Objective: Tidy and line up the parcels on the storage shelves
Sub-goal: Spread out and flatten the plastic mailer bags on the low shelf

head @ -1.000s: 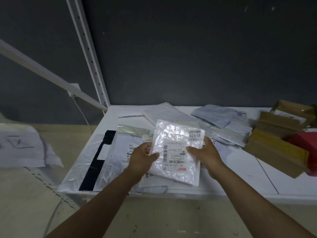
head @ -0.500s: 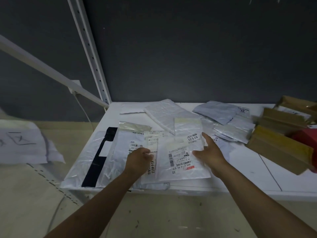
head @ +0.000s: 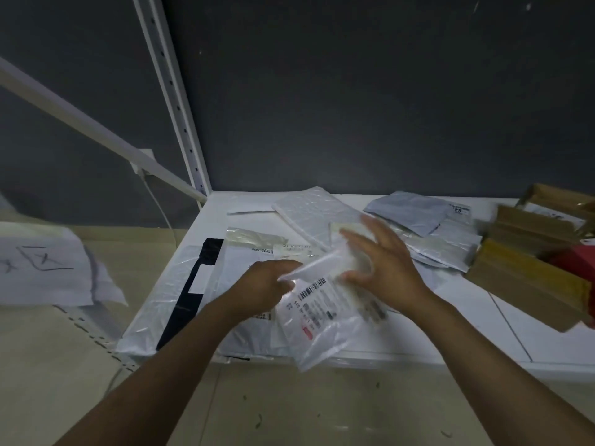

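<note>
Above shelf (head: 418,336): two hands, one clear parcel (head: 317,312), left hand (head: 269,289) gripping.

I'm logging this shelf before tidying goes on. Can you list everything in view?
Shelf: one, white, centre.
Upright: one, white, slotted, back left.
Labelled bag: one, clear, held over the shelf's front edge.
Black-strip bag: one, clear, shelf's left end.
Grey mailers: several, overlapping, back centre.
Boxes: several, brown, right end.
Red item: one, among the boxes.
Paper: one, white, handwritten, far left.
Left hand: gripping the labelled bag's top.
Right hand: open, blurred, at the bag.
</note>
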`<state>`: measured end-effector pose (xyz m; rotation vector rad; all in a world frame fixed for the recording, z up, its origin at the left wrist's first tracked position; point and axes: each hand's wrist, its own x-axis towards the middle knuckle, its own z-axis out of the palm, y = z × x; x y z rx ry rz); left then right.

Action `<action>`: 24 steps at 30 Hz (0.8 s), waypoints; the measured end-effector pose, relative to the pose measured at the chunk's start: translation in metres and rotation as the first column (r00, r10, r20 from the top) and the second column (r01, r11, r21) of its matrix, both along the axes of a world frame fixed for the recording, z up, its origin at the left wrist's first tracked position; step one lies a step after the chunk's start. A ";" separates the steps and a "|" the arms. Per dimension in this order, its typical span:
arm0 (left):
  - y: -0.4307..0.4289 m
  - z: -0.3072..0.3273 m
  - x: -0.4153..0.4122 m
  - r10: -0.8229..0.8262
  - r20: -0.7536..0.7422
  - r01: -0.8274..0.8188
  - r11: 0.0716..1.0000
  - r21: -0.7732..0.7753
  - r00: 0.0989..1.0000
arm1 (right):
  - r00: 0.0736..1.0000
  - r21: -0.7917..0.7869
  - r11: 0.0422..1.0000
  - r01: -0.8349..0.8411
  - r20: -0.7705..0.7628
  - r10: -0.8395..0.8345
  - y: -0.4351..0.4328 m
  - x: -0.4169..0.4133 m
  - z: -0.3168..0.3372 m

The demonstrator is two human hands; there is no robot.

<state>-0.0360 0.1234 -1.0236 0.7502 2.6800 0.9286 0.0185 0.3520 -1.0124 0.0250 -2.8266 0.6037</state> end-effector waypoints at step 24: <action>-0.005 -0.071 0.003 0.435 0.092 -0.436 0.900 -0.004 0.896 | 0.877 -0.189 0.960 0.208 0.471 -0.097 0.013 0.003 -0.062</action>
